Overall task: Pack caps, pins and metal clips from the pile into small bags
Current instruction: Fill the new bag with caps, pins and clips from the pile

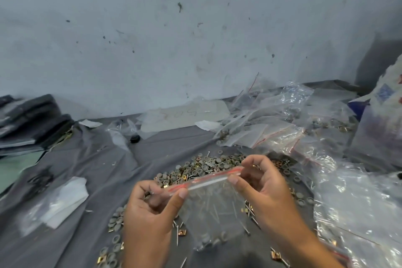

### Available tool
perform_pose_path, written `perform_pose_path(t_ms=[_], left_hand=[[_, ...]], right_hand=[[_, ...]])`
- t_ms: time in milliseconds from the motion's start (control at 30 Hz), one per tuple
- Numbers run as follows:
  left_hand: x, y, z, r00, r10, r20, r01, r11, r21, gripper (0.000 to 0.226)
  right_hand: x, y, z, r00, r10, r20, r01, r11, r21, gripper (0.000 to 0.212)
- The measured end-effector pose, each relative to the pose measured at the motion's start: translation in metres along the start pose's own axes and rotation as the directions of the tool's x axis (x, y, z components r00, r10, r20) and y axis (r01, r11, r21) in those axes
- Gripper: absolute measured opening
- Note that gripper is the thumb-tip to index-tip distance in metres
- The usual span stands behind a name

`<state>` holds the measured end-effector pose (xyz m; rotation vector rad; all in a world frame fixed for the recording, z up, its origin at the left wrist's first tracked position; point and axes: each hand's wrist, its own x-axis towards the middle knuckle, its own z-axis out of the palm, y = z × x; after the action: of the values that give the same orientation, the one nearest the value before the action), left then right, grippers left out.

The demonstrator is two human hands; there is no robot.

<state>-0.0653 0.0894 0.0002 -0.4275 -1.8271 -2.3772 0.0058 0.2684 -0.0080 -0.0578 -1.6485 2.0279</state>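
Where bags (282,115) lie heaped, cloth (87,159).

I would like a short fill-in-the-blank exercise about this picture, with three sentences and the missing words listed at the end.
1. Both hands, the left hand and the right hand, pinch the top edge of one small clear ____.
2. The zip strip along the top of that bag is coloured ____.
3. The pile of caps, pins and clips lies on a ____ cloth.

Missing words: bag; red; grey
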Motion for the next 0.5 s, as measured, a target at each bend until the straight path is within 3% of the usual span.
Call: perform_pose_path(t_ms=[267,500], left_hand=[[-0.005,0.01,0.014,0.999,0.03,-0.009,-0.03,0.999,0.028,0.033],[-0.001,-0.018,0.007,0.995,-0.092,0.04,0.092,0.996,0.012,0.039]], right_hand=[[0.005,-0.01,0.0,0.996,0.073,0.045,-0.069,0.995,-0.075,0.02],[0.001,-0.008,0.009,0.996,0.05,0.072,-0.044,0.995,-0.087,0.012]])
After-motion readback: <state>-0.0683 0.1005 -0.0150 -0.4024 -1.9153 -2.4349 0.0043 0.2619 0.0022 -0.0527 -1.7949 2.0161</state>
